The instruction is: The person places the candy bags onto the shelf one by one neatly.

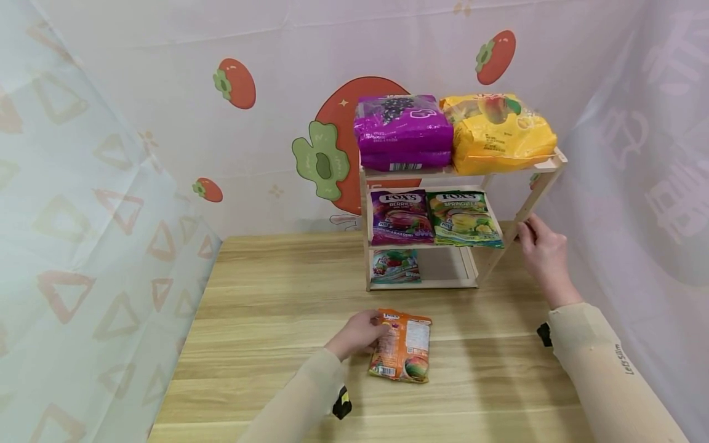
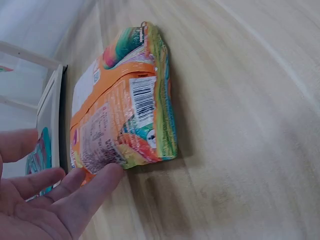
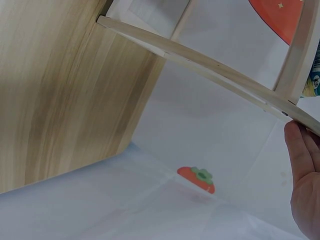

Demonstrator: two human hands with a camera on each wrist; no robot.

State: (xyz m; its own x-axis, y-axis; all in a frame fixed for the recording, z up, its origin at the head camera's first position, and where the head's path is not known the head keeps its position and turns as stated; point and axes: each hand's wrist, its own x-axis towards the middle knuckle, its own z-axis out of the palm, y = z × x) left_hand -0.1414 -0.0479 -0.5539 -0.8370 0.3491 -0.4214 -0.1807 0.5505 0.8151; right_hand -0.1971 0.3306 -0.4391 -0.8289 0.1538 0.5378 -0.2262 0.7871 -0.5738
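My left hand (image 1: pixel 359 334) is at the upper left edge of an orange candy bag (image 1: pixel 401 347), which lies back side up on the table. In the left wrist view its fingers are loosely spread, with one fingertip (image 2: pixel 116 172) right at the bag's edge. The right hand (image 1: pixel 545 255) grips the front right post of a small wooden shelf rack (image 1: pixel 527 195) at middle-shelf height. In the right wrist view, the fingers (image 3: pixel 300 150) lie against that post (image 3: pixel 215 67).
A purple bag (image 1: pixel 404 132) and a yellow bag (image 1: pixel 501 135) are on the top shelf. The middle shelf holds a berries bag (image 1: pixel 401 218) and a green bag (image 1: pixel 464 218); a teal bag (image 1: pixel 396 266) lies bottom left. Printed cloth (image 1: pixel 166 61) surrounds the wooden table (image 1: pixel 266 344).
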